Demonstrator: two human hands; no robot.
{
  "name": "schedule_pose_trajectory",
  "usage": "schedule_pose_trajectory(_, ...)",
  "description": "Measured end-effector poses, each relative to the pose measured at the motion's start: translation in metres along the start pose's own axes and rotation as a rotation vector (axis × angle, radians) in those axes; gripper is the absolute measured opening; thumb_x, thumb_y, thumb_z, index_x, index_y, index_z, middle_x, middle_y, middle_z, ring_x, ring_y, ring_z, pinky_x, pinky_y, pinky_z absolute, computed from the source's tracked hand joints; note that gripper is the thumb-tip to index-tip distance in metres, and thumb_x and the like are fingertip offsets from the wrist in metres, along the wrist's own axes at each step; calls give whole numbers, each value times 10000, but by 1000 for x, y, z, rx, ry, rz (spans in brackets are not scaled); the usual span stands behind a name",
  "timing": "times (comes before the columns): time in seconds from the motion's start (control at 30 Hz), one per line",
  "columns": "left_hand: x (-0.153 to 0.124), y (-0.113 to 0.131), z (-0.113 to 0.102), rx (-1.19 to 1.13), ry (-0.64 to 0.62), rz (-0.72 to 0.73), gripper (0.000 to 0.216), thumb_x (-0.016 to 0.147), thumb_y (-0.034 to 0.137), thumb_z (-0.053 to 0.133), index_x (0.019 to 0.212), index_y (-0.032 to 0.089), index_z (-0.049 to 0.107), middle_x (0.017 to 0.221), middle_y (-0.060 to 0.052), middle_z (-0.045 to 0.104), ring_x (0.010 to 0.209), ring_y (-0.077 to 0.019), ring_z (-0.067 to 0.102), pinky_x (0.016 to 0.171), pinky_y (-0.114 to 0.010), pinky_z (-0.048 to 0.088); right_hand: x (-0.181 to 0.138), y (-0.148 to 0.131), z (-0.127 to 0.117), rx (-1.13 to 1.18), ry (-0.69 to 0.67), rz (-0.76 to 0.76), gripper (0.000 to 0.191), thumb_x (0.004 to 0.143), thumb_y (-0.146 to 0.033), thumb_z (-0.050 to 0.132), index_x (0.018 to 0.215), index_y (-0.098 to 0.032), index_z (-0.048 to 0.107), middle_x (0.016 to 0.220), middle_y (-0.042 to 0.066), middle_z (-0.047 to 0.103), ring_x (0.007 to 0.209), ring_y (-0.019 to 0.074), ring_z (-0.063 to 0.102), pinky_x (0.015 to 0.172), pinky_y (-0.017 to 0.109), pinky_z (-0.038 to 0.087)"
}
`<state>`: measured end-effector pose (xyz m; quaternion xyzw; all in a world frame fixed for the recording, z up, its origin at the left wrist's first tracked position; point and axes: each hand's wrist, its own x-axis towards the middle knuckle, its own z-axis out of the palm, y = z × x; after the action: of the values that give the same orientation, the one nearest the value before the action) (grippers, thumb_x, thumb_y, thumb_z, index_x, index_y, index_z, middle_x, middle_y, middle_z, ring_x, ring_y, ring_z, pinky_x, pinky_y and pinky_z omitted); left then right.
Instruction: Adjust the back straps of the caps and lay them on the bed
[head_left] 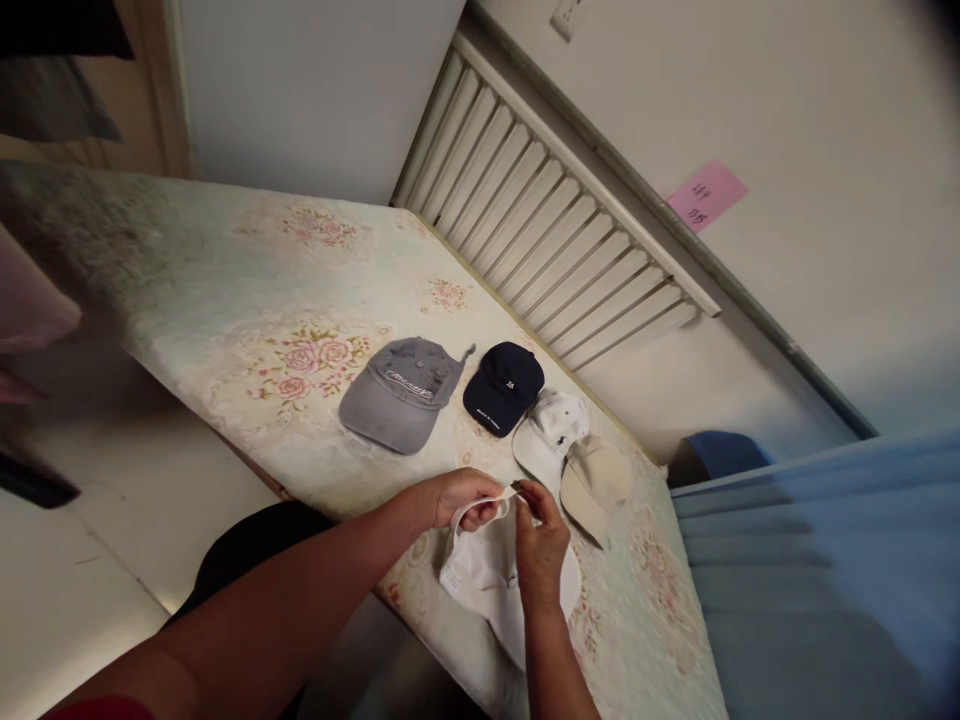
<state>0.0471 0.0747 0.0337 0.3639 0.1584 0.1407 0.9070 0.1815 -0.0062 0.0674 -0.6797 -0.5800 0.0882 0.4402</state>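
Note:
A white baseball cap (480,565) is at the near edge of the flowered table, its strap raised between my hands. My left hand (469,495) pinches one side of the strap. At the strap's buckle end, the fingers of my right hand (541,535) are closed, and a small dark piece shows at their tips. My right hand and wrist cover part of the cap. Beyond my hands lie a grey cap (405,395), a navy cap (504,388), a white cap with a small dark logo (551,435) and a beige cap (596,485).
The table with a floral cover (300,270) runs along a white radiator (555,210). A blue curtain (810,560) hangs at the right, with a dark blue object (720,455) behind it. A pink note (707,195) is on the wall. Pink cloth (30,290) shows at the left.

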Motion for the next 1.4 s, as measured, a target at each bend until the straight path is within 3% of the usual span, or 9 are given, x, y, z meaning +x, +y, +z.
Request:
schedule_pose_trajectory(0.6,-7,2,8,69,31,117,260,628,375,627,648,149,500,496,63,424,386,-37,290,402,-200,192,-4,-6,3,-49,-53,-22,258,789,-255,524,1006,-183,642,1002,70,682,923,214,626,865,369,465)
schedule_pose_trajectory(0.8,-6,4,7,68,15,78,146,608,273,569,611,138,512,489,50,449,385,-42,336,412,-197,235,-4,-6,4,-54,-33,-3,255,777,-260,531,990,-183,648,978,68,689,896,215,630,844,360,466)
schedule_pose_trajectory(1.1,1,-4,-1,6,130,117,128,615,216,634,659,142,540,477,40,507,396,-68,421,435,-199,336,-5,-4,2,-43,-17,8,269,756,-263,535,982,-180,654,975,67,686,878,210,623,829,352,457)
schedule_pose_trajectory(1.27,3,-8,-2,39,142,148,147,654,232,638,686,146,523,464,42,505,386,-75,429,424,-200,324,-8,-6,3,-25,-36,0,276,767,-253,532,1009,-183,645,994,71,680,889,204,621,819,344,470)
schedule_pose_trajectory(1.4,3,-8,1,34,228,179,177,634,206,635,754,153,516,481,64,498,392,-71,428,437,-201,334,-10,-7,4,8,-66,-7,286,776,-261,543,1035,-183,635,1024,80,673,915,205,623,842,355,476)
